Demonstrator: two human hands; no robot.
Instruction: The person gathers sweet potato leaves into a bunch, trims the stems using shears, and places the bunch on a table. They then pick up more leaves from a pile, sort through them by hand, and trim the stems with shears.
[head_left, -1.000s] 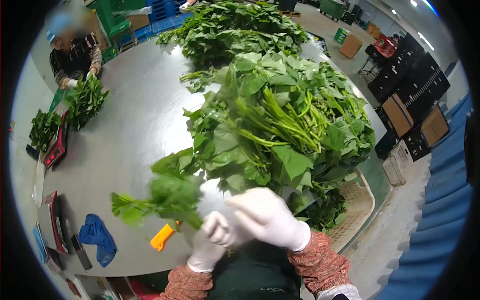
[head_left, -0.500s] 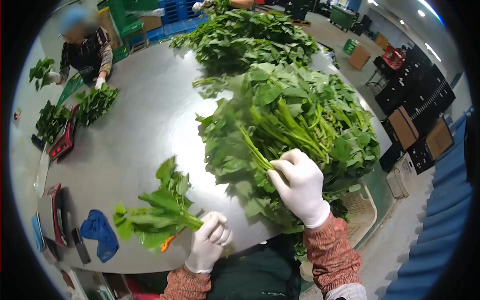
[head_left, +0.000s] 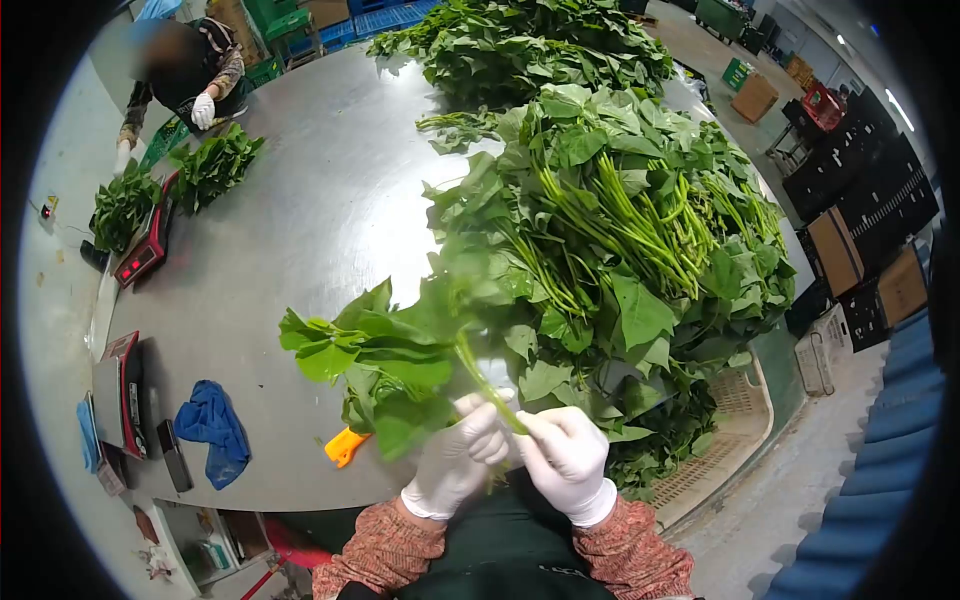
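My left hand (head_left: 455, 460), in a white glove, is closed around the stems of a small bunch of leafy greens (head_left: 385, 355), its leaves pointing left over the table. Close beside it, my gloved right hand (head_left: 566, 462) pinches the end of a few green stems (head_left: 484, 380) whose upper part is blurred. Both hands are in front of my body at the table's near edge. Beyond them lies a large heap of leafy greens (head_left: 640, 220), stems showing on top. An orange handle (head_left: 345, 446) lies partly under the bunch.
On the metal table (head_left: 290, 240) are a blue cloth (head_left: 212, 430), a red-edged scale (head_left: 122, 395) and another scale (head_left: 143, 250) with greens. A second heap (head_left: 540, 55) is at the back. A co-worker (head_left: 185, 75) stands far left. A cream crate (head_left: 725, 440) stands below right.
My right hand has drawn stems from the heap down and left to my left hand. The left hand's bunch has shifted right. The co-worker no longer holds greens up.
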